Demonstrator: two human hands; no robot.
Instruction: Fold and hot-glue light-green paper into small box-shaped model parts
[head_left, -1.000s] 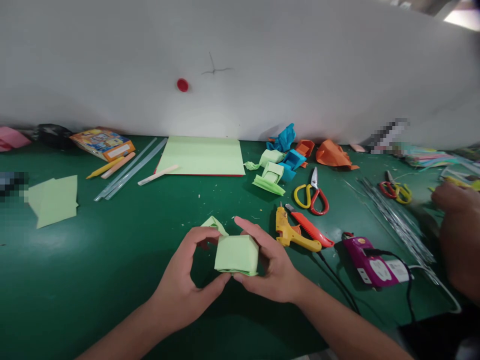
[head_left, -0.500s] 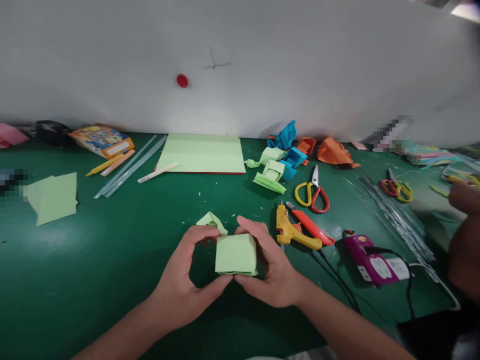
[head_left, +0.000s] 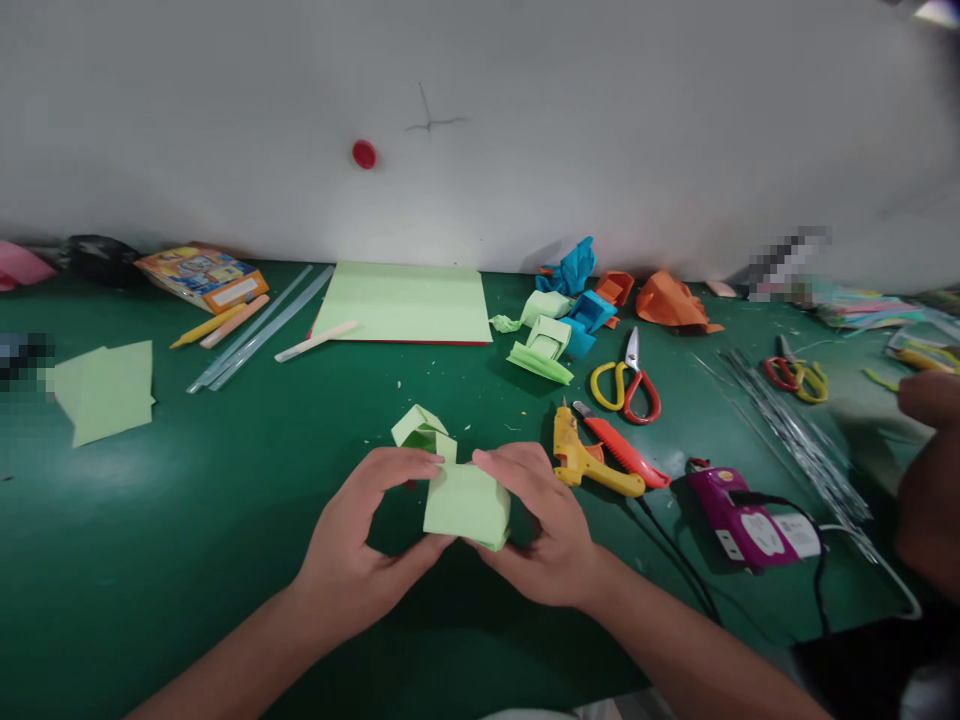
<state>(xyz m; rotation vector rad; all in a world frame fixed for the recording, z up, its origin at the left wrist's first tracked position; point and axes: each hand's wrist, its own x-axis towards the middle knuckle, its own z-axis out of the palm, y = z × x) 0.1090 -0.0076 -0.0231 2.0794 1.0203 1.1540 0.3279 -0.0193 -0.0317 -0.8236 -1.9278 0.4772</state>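
Folded green paper block (head_left: pixel 466 500) is tilting, left hand (head_left: pixel 349 550) and right hand (head_left: pixel 551 525) pinching it, green folded loop (head_left: pixel 412 422) showing more behind.

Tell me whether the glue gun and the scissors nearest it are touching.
Apart. The head view shows green tabletop between the yellow glue gun and the handles of the scissors lying beyond it.

A red disc (head_left: pixel 364 154) shows on the grey wall (head_left: pixel 225 130), and a printed box (head_left: pixel 201 275) lies near a black bundle (head_left: pixel 100 260).
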